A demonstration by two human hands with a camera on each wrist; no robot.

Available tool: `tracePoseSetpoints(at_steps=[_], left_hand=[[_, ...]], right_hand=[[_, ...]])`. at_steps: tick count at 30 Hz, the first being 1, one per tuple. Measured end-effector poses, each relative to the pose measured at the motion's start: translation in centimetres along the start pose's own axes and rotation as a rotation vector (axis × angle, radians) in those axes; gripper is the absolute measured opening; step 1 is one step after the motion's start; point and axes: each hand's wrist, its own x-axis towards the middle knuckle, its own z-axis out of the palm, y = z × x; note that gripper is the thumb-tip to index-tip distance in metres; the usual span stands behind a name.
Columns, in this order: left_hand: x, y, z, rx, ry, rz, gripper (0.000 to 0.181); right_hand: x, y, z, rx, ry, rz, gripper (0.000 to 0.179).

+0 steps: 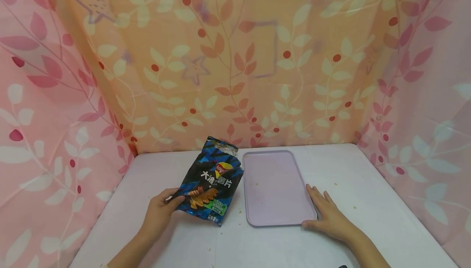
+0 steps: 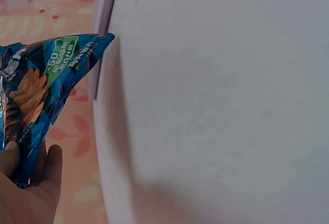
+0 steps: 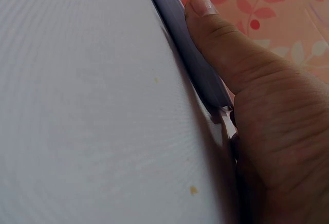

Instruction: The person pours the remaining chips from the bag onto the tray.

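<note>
In the head view my left hand (image 1: 162,208) pinches the lower left corner of a blue-and-black bag of potato chips (image 1: 211,184), thumb on its printed front. The bag is tilted, and its upper end is torn open beside the tray's left edge. The left wrist view shows the thumb and fingers of this hand (image 2: 31,193) on the bag's corner (image 2: 56,75). A pale purple rectangular tray (image 1: 277,190) lies flat on the table. Around its near right corner my right hand (image 1: 331,219) rests with fingers spread, thumb along the front edge (image 3: 187,49).
Small yellowish crumbs dot the white tabletop (image 1: 368,223) and a few lie on the tray. Floral curtains (image 1: 235,63) enclose the table at the back and both sides. A small dark object (image 1: 343,266) shows at the bottom of the head view.
</note>
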Motion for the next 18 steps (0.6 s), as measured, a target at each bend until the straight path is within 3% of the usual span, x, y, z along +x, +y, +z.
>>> tracePoseSetpoints(at_steps=[13, 18], left_hand=[[1.3, 4.5, 1.4, -0.073, -0.005, -0.005, 0.032], [2.3, 6.6, 2.2, -0.078, -0.007, 0.021, 0.034]], right_hand=[[0.0, 0.2, 0.0, -0.002, -0.007, 0.006, 0.118], [0.0, 0.3, 0.1, 0.004, -0.011, 0.005, 0.119]])
